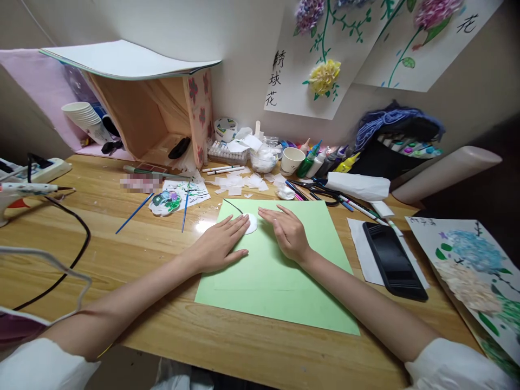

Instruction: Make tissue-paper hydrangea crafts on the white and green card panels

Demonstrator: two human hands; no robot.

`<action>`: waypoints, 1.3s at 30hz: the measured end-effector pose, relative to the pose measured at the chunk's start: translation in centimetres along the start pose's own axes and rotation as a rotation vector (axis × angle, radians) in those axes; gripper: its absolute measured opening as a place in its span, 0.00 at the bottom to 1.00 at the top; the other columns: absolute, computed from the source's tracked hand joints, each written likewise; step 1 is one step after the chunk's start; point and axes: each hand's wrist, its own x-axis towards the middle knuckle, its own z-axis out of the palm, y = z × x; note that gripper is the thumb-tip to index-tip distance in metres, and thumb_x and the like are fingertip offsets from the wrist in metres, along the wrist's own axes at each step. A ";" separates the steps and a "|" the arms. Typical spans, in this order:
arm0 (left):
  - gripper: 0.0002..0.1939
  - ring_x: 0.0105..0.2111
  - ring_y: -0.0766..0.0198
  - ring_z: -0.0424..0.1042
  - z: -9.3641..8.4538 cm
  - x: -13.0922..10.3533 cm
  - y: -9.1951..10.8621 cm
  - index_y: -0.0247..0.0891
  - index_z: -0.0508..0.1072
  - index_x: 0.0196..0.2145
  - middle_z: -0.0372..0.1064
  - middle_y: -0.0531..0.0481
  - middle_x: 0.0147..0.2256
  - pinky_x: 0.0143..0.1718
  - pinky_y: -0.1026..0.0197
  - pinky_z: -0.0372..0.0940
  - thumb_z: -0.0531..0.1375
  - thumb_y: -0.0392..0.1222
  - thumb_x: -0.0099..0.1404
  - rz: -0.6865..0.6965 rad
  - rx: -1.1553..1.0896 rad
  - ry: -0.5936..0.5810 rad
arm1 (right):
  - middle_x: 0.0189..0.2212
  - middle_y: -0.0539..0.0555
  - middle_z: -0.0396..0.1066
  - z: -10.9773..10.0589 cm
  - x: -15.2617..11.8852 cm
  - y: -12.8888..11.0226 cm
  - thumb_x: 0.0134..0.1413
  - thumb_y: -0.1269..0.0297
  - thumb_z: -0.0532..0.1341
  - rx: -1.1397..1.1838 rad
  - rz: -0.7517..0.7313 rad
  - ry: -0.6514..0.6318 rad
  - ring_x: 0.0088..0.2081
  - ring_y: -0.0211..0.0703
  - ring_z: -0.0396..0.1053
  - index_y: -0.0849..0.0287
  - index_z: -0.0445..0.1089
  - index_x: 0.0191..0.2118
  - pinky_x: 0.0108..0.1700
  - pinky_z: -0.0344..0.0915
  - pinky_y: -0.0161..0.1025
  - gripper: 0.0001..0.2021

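A light green sheet of paper (268,311) lies on the wooden table before me. On its upper part sits a small white round piece (252,224), partly covered by fingers; whether it is paper or cotton I cannot tell. My left hand (219,242) rests flat with its fingertips on the white piece, thumb apart. Just right of that piece, my right hand (288,232) is held over the green sheet, index finger stretched out, other fingers partly bent, nothing visible in it. A dark line (233,205) runs from the sheet's top left corner toward the white piece.
Behind the sheet are torn white paper bits (239,183), a paper cup (292,161), paint bottles (311,161) and scissors (320,188). A phone (395,261) lies at right. Left are a paint palette (164,202), brushes (134,213) and a glue gun (24,190) with its cord.
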 end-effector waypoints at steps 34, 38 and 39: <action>0.43 0.64 0.48 0.32 2.0 0.3 2.8 0.17 0.48 0.60 0.37 0.24 0.62 0.62 0.43 0.39 0.42 0.63 0.64 -0.353 0.054 0.155 | 0.46 0.51 0.73 0.6 0.2 0.0 0.60 0.69 0.50 -0.132 -0.107 -0.140 0.49 0.46 0.65 0.57 0.67 0.52 0.55 0.56 0.51 0.17; 0.42 0.64 0.49 0.34 1.8 0.6 2.6 0.20 0.47 0.61 0.37 0.27 0.63 0.62 0.44 0.39 0.42 0.62 0.64 -0.371 0.003 0.132 | 0.47 0.52 0.72 0.6 0.2 0.0 0.60 0.68 0.49 -0.125 -0.106 -0.157 0.49 0.46 0.66 0.57 0.66 0.53 0.56 0.55 0.51 0.17; 0.41 0.64 0.50 0.34 1.7 0.6 2.6 0.21 0.47 0.61 0.37 0.29 0.63 0.62 0.44 0.39 0.42 0.62 0.64 -0.376 -0.010 0.121 | 0.48 0.52 0.71 0.6 0.3 0.0 0.60 0.68 0.49 -0.126 -0.087 -0.161 0.50 0.46 0.65 0.57 0.64 0.54 0.57 0.55 0.51 0.18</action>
